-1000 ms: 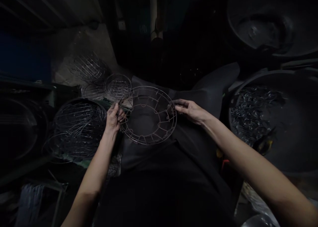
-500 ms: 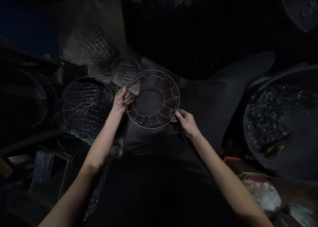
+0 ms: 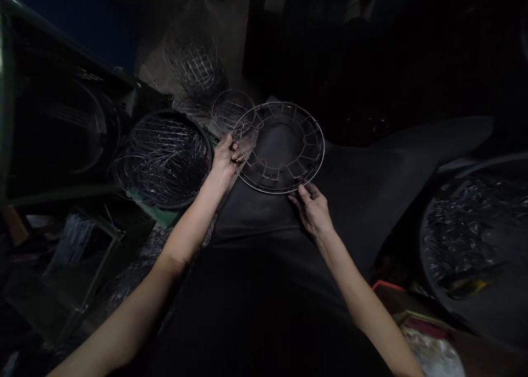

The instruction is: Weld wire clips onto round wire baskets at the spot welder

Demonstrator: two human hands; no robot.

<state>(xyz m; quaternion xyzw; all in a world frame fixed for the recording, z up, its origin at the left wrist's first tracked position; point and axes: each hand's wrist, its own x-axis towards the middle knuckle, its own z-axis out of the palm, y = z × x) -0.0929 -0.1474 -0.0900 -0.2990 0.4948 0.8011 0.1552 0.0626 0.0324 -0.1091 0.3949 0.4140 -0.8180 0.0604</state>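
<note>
Between my hands is a round wire frame, with an outer ring and short bent wires running inward to a smaller ring. It is held up over dark cloth, tilted a little. My left hand pinches the frame's left edge, fingers curled around the wire. At the lower right of the rim, my right hand grips the outer ring between thumb and fingers. Part of its fingers is hidden behind the hand. The dim light hides the finer wire joints.
Left of my left forearm stands a round tub heaped with thin wires. Beyond it are a wire basket and a stack of wire rings. A wide basin holding small dark metal pieces sits on the right. A green metal frame stands lower left.
The wire frame and both hands appear further right and slightly higher, and the frame has turned and tilted. The surroundings have also shifted as my head view moved. Both hands keep their hold.
</note>
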